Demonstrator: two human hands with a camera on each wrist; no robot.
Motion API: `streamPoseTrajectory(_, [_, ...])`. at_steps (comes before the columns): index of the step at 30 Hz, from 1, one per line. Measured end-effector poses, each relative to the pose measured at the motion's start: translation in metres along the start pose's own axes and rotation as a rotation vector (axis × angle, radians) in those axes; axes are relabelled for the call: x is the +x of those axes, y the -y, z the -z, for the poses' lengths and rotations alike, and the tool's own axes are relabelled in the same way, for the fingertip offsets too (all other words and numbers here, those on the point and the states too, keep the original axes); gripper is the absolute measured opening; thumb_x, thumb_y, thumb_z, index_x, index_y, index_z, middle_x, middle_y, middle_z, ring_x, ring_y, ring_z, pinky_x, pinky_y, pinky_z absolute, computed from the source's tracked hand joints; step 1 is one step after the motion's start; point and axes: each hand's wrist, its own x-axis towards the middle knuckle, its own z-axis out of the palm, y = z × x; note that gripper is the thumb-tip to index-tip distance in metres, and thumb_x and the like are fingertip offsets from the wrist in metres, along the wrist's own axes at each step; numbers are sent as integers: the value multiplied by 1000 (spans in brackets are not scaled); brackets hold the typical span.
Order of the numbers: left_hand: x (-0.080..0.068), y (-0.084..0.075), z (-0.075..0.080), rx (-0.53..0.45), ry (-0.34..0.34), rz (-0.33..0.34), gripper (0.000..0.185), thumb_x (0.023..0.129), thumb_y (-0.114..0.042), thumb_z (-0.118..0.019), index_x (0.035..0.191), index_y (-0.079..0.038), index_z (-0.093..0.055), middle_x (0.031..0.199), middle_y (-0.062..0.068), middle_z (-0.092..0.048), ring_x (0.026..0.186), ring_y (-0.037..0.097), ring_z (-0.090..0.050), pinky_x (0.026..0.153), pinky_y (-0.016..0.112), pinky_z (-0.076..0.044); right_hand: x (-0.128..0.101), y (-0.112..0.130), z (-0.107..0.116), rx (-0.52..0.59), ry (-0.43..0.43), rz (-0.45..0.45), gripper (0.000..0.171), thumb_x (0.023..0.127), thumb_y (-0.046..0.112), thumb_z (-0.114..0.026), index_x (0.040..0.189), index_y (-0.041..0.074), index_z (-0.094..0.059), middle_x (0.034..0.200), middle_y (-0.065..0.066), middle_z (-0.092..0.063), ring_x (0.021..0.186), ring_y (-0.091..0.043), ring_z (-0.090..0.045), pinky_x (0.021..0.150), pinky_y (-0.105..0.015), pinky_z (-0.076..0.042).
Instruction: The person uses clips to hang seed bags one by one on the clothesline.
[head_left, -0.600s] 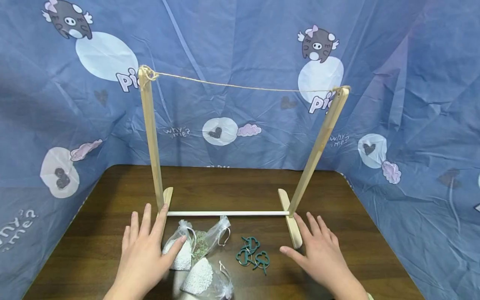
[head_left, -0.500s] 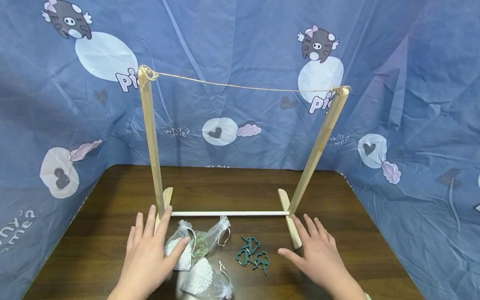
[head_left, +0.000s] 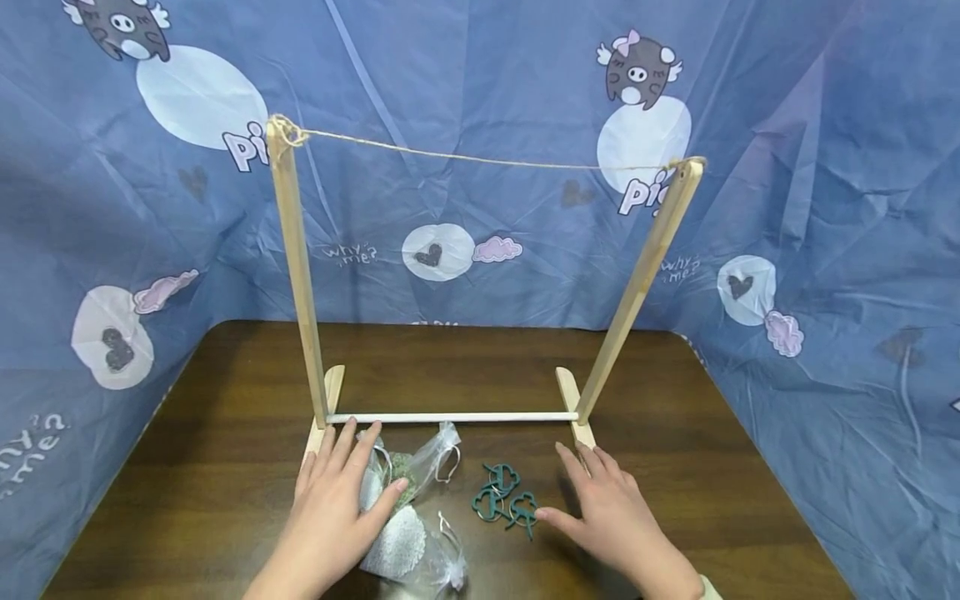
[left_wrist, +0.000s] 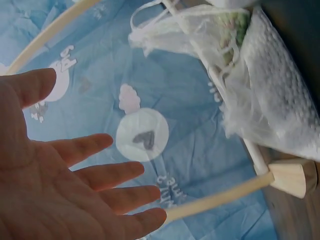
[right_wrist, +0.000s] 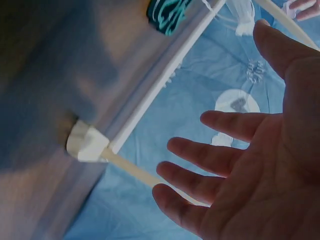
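Observation:
In the head view my left hand (head_left: 337, 492) is spread palm down over the small drawstring mesh bags, holding nothing. One bag of white granules (head_left: 401, 542) lies in front; a bag with green bits (head_left: 405, 465) sits behind it, and another white bag is mostly covered by my fingers. To the right, my right hand (head_left: 611, 508) is also spread and holds nothing, its thumb tip at the edge of several dark green clips (head_left: 491, 504) with metal rings. In both wrist views the palms (left_wrist: 55, 185) and fingers (right_wrist: 215, 155) show bare.
A wooden frame stands behind the hands: a left post (head_left: 296, 267), a right post (head_left: 637, 287), and a white rod (head_left: 457, 417) low between them. Twine (head_left: 450, 156) runs between the post tops. Patterned blue cloth (head_left: 480, 83) surrounds the brown table (head_left: 187, 467).
Both hands have moved inward from the frame's feet, the left over the bags and the right toward the green clips. The head view has tilted slightly downward.

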Motion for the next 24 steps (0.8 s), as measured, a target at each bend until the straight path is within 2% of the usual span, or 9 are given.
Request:
streamPoseTrajectory(4, [0,-4,-6,-29,14,-29,70,94,-45,-72,148,-6,-51,155,30,-34,142,56,-24,107,73,-22,2,5,-8,19,60,14,87,86,63,-72,148,6,-51,142,-21,-53,129,-44,-49,92,-65,-46])
streamPoseTrajectory(8, [-2,-7,-14,-32,51,-22,69,94,-44,-72,148,-6,-51,156,30,-33,142,55,-24,106,74,-24,4,10,-15,29,113,30,86,85,62,-74,143,1,-55,134,-21,-58,120,-41,-57,89,-61,-50])
streamPoseTrajectory(15, [-4,-15,-24,-46,97,-24,67,95,-43,-70,149,-8,-51,155,28,-36,141,55,-26,108,74,-19,8,19,-24,1,130,72,79,81,56,-81,127,-5,-64,113,-18,-65,100,-35,-62,80,-52,-54])
streamPoseTrajectory(21, [-5,-21,-28,-54,111,-28,66,96,-44,-68,149,-9,-50,155,27,-37,141,55,-27,108,72,-21,13,22,-33,-24,125,70,67,76,52,-86,112,-3,-69,91,-8,-60,84,-29,-59,64,-47,-53])
streamPoseTrajectory(24, [-6,-22,-30,-57,123,-23,66,96,-44,-68,150,-9,-50,155,26,-36,141,55,-26,109,72,-21,15,22,-37,-31,150,53,59,77,50,-86,106,0,-70,87,-4,-55,80,-26,-57,60,-44,-52])
